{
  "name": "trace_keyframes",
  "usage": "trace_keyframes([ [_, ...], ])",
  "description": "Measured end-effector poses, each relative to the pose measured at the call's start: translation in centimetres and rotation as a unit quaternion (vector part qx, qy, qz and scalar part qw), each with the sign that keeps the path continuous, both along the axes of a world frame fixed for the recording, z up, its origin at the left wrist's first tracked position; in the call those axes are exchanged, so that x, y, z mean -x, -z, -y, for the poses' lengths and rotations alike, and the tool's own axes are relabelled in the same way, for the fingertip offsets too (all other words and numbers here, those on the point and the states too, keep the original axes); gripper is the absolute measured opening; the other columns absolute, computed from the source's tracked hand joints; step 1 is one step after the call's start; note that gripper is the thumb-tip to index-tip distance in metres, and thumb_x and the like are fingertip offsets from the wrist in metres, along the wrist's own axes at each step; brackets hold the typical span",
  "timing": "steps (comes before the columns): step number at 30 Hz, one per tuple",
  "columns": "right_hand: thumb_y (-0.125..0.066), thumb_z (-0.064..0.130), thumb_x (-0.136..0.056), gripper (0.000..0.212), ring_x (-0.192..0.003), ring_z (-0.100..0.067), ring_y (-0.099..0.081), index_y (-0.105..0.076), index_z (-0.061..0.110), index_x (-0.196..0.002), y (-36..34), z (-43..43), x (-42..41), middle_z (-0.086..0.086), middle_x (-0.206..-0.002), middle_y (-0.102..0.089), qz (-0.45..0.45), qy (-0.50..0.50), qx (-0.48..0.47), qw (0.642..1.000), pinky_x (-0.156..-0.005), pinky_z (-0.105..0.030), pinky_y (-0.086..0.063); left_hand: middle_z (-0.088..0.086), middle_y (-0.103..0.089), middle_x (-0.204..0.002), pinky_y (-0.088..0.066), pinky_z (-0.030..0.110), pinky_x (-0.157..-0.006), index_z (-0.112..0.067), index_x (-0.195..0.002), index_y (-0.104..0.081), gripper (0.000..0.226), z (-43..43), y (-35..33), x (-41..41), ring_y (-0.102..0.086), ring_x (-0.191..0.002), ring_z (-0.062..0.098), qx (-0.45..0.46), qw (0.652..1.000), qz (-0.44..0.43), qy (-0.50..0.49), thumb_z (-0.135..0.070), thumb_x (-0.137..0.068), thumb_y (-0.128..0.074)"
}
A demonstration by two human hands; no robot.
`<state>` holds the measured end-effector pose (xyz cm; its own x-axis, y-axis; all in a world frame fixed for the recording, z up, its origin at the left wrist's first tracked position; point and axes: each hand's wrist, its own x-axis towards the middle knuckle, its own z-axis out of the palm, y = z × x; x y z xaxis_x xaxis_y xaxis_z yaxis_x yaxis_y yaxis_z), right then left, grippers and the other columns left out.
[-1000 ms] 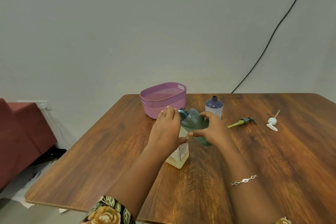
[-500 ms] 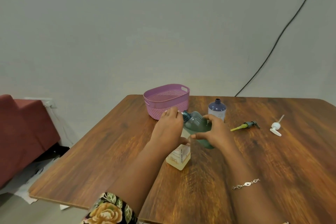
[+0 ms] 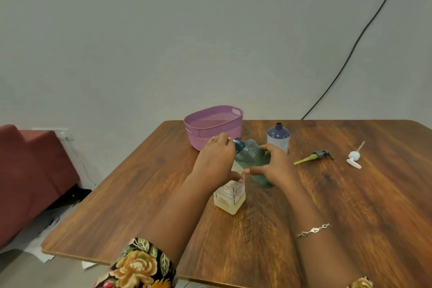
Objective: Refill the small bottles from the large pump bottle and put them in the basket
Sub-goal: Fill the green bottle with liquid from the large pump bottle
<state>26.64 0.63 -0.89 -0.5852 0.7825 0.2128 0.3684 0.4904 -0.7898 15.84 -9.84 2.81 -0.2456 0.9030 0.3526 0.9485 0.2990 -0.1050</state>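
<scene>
Above the wooden table (image 3: 350,206), your right hand (image 3: 278,168) clamps the tilted green bottle (image 3: 251,155), neck toward your left hand (image 3: 215,161) gripping the clear bottle (image 3: 230,196).

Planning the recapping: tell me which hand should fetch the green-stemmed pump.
Probably the right hand: the pump lies just right of it, while the left hand would cross over the teal bottle. It must first release that bottle.

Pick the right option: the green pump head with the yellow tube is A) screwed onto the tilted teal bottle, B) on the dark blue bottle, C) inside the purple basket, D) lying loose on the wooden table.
D: the green pump head with the yellow tube lies flat on the brown wooden table, apart from every bottle.
</scene>
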Motion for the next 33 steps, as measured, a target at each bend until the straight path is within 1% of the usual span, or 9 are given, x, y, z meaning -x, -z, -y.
trace_keyframes([
  [3,-0.083,0.026,-0.065,0.066,-0.094,-0.009,-0.044,-0.051,0.016,-0.122,0.0,0.1,-0.1,0.0,-0.116,-0.056,-0.001,0.002,0.004,1.0,-0.079,-0.027,-0.042,0.002,-0.04,-0.133,-0.035,0.025,-0.098,-0.011,-0.136,-0.037,0.082,0.4,0.7,0.1,-0.038,-0.119,0.016,-0.002,1.0,0.007,0.012,-0.055,-0.074,-0.067],
  [6,-0.082,0.025,-0.066,0.066,-0.095,-0.01,-0.045,-0.05,0.017,-0.123,0.0,0.2,-0.2,0.001,-0.115,-0.054,-0.007,-0.003,0.012,1.0,-0.08,-0.028,-0.043,-0.002,-0.041,-0.134,-0.037,0.018,-0.089,-0.013,-0.137,-0.042,0.074,0.8,1.4,0.7,-0.04,-0.116,0.008,-0.106,0.984,0.138,0.032,-0.055,-0.079,-0.062],
  [9,-0.082,0.023,-0.065,0.064,-0.096,-0.01,-0.045,-0.051,0.017,-0.121,-0.1,0.4,-0.2,0.002,-0.115,-0.055,-0.016,-0.008,0.03,0.999,-0.083,-0.03,-0.044,-0.003,-0.057,-0.114,-0.042,0.014,-0.075,-0.016,-0.113,-0.064,0.037,0.2,1.4,1.0,-0.054,-0.104,0.01,-0.27,0.885,0.379,0.02,-0.041,-0.087,-0.059],
  [11,-0.083,0.023,-0.065,0.065,-0.096,-0.009,-0.045,-0.051,0.017,-0.121,-0.1,0.4,-0.2,0.003,-0.114,-0.054,-0.017,-0.004,0.032,0.999,-0.08,-0.027,-0.043,0.0,-0.067,-0.094,-0.053,0.032,-0.076,-0.022,-0.087,-0.07,0.018,-0.4,1.1,1.0,-0.063,-0.093,0.02,-0.332,0.812,0.48,0.0,-0.036,-0.089,-0.058],
  [14,-0.083,0.023,-0.065,0.063,-0.094,-0.009,-0.045,-0.052,0.017,-0.12,-0.1,0.4,-0.6,0.005,-0.106,-0.051,-0.008,0.001,0.022,1.0,-0.072,-0.022,-0.039,0.004,-0.066,-0.071,-0.052,0.05,-0.08,-0.021,-0.067,-0.068,0.025,-1.1,0.3,1.2,-0.062,-0.078,0.026,-0.351,0.72,0.598,-0.033,-0.023,-0.091,-0.059],
  [19,-0.084,0.021,-0.063,0.062,-0.093,-0.009,-0.045,-0.054,0.015,-0.117,-0.1,0.2,-1.0,0.007,-0.102,-0.05,-0.008,0.006,0.02,1.0,-0.073,-0.022,-0.037,0.006,-0.061,-0.078,-0.051,0.031,-0.069,-0.001,-0.088,-0.065,0.008,-2.3,-0.7,2.4,-0.056,-0.071,0.014,-0.303,0.638,0.704,-0.067,-0.005,-0.089,-0.058],
  [23,-0.084,0.018,-0.062,0.062,-0.091,-0.009,-0.046,-0.054,0.015,-0.116,-0.4,0.0,-1.0,0.009,-0.098,-0.049,-0.02,0.006,0.026,0.999,-0.07,-0.022,-0.037,0.011,-0.062,-0.083,-0.051,0.041,-0.08,-0.003,-0.086,-0.063,0.003,-2.4,-0.8,2.9,-0.059,-0.077,0.024,-0.261,0.574,0.771,-0.086,-0.005,-0.087,-0.062],
  [27,-0.085,0.017,-0.061,0.062,-0.092,-0.008,-0.046,-0.055,0.015,-0.115,-0.7,-0.2,-1.1,0.01,-0.097,-0.049,-0.032,-0.004,0.022,0.999,-0.071,-0.021,-0.036,0.013,-0.06,-0.081,-0.051,0.039,-0.071,-0.001,-0.082,-0.062,0.003,-2.2,-1.3,3.0,-0.058,-0.072,0.025,-0.238,0.546,0.797,-0.105,-0.003,-0.085,-0.062],
  [33,-0.084,0.02,-0.063,0.062,-0.093,-0.007,-0.046,-0.054,0.017,-0.117,-1.2,-0.2,-1.0,0.01,-0.099,-0.049,-0.017,-0.015,0.005,1.0,-0.067,-0.019,-0.037,0.013,-0.054,-0.082,-0.049,0.023,-0.037,0.003,-0.085,-0.058,0.005,-2.2,-2.2,2.7,-0.06,-0.054,0.024,-0.217,0.56,0.793,-0.102,0.006,-0.088,-0.054],
])
